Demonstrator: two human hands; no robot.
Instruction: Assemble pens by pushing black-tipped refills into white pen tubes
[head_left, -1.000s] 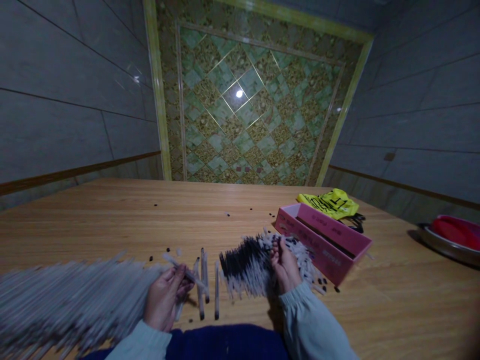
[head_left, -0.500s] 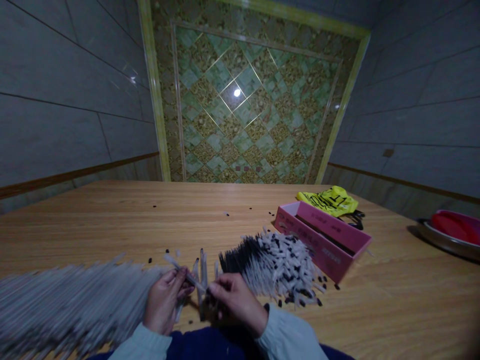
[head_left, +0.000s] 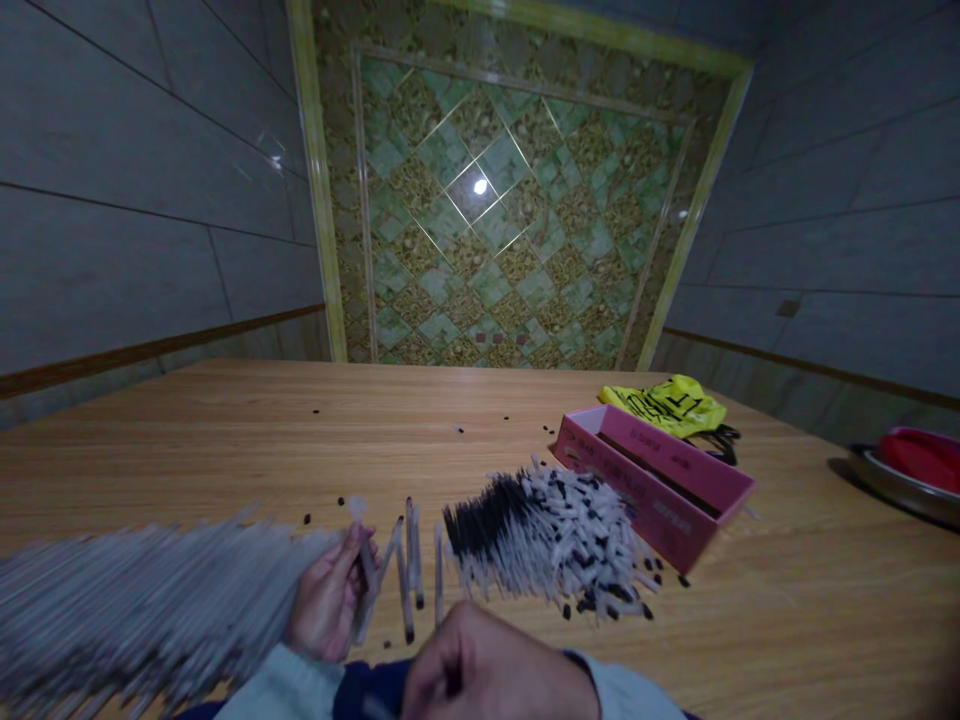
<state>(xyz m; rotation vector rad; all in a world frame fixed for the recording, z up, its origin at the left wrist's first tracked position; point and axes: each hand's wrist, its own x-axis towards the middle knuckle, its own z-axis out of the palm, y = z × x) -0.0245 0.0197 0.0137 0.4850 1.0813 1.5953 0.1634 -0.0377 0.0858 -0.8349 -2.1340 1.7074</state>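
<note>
Head view: left hand has thumb and fingers closed on a clear tube, just right of the long tube pile. Right hand low, near camera, fingers curled; can't tell if it holds anything, blurred. It covers the near end of one of the loose tubes between the hands. Further right, black-ended sticks run into a heap of short white and black pieces. Pink box stands right behind heap, yellow bag behind box. Red item in metal dish, far right of table.

Vs half a second ago: right hand was at the tube's end by the left hand, now drawn back, apart. Tube no longer slants across the loose ones. Heap, box unchanged.
</note>
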